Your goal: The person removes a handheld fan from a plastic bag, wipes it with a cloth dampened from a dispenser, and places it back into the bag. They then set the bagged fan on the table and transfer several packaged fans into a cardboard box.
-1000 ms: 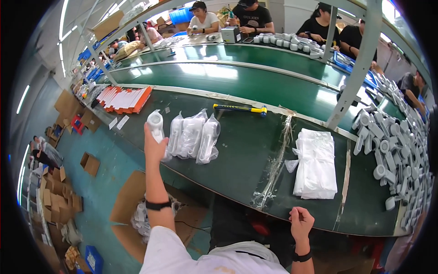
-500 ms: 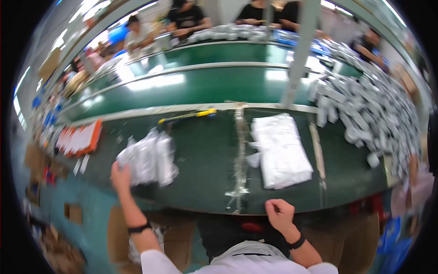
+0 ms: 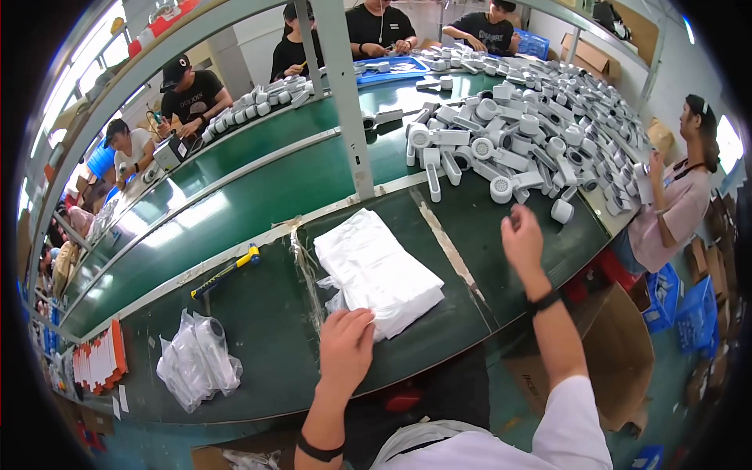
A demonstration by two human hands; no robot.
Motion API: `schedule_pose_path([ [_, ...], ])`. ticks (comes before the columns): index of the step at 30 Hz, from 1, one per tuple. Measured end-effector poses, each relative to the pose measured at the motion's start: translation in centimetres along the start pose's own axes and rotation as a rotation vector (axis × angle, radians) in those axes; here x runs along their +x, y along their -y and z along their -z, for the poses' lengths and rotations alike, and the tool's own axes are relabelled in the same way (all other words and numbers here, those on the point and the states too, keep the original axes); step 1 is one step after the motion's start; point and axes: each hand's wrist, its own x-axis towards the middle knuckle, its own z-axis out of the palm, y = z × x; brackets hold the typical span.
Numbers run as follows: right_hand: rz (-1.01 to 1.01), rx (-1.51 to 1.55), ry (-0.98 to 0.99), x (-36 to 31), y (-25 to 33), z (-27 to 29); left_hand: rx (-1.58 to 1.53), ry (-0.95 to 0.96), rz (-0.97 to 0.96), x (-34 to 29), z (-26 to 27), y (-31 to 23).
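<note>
White plastic stack point(image 3: 380, 270) by the left grip point(image 3: 345, 348); grey parts point(image 3: 540, 141) beyond the right grip point(image 3: 523, 243); dark green table point(image 3: 266, 321).

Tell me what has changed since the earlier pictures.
The left hand has let go of the bagged parts and moved right, to the white stack. The right hand has moved forward and right, toward the grey parts. The hammer and white stack stayed put.
</note>
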Motion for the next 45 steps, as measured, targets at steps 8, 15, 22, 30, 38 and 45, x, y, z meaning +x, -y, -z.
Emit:
schedule_pose_path([
  [8,0.099,-0.606,0.344,10.6,-8.2,-3.0,0.29,0.163,-0.16,2.7,-4.7,-0.1],
  [15,0.143,-0.68,0.493,11.9,-5.8,-2.1,0.322,0.159,-0.155,2.3,-4.3,-1.3],
  [22,0.241,-0.477,0.314,8.1,-2.7,1.1,0.347,0.169,-0.224,2.4,-4.3,0.1],
  [30,-0.511,1.082,0.741,-8.2,3.1,6.2,0.257,0.127,-0.125,2.6,-3.9,0.3],
  [38,-0.658,1.212,1.05,-17.6,8.3,7.9,0.097,0.112,-0.187,2.7,-4.0,0.1],
  [45,-0.776,1.259,0.856,-17.2,12.2,4.4,-0.213,0.088,0.135,2.7,-4.4,-1.5],
])
